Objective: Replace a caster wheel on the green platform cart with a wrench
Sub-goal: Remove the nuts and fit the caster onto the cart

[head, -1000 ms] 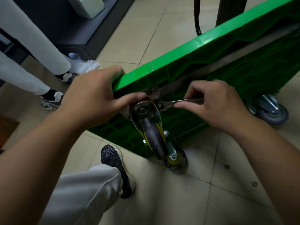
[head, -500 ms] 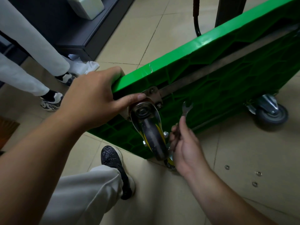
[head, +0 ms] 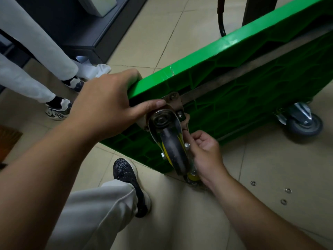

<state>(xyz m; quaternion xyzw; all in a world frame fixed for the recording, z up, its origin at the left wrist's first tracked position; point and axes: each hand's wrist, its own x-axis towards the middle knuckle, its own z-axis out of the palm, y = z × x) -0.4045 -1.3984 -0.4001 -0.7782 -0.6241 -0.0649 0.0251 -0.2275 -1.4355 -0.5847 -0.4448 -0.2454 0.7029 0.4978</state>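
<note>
At the near corner of the green platform cart (head: 225, 56), which stands tipped on its long edge with the ribbed underside facing the camera, the left hand (head: 108, 105) grips the upper rim: its fingers wrap over the top edge and out of sight, while the thumb lies straight along the underside with its tip touching the caster's mounting plate (head: 173, 101). Just below that plate hangs the caster wheel (head: 173, 147), a dark tyre on a yellow hub in a worn metal fork, pointing down toward the tiled floor (head: 261, 168). The right hand (head: 205, 152) is tucked close against the wheel's right side, fingers curled round the shaft of the wrench (head: 187, 123), which rises from the fist so that its open end sits at the plate's lower bolt (head: 180, 114) (whether it is truly seated on the bolt head is hard to tell). Farther right along the cart's low edge a second caster (head: 304, 124), grey-tyred, is near the floor. Three small washers (head: 253, 183) lie scattered on the tiles to the right. The wearer's dark shoe (head: 126, 174) is planted beside the cart's lower corner, and another person's sneakers (head: 58, 109) stand at the left.
</note>
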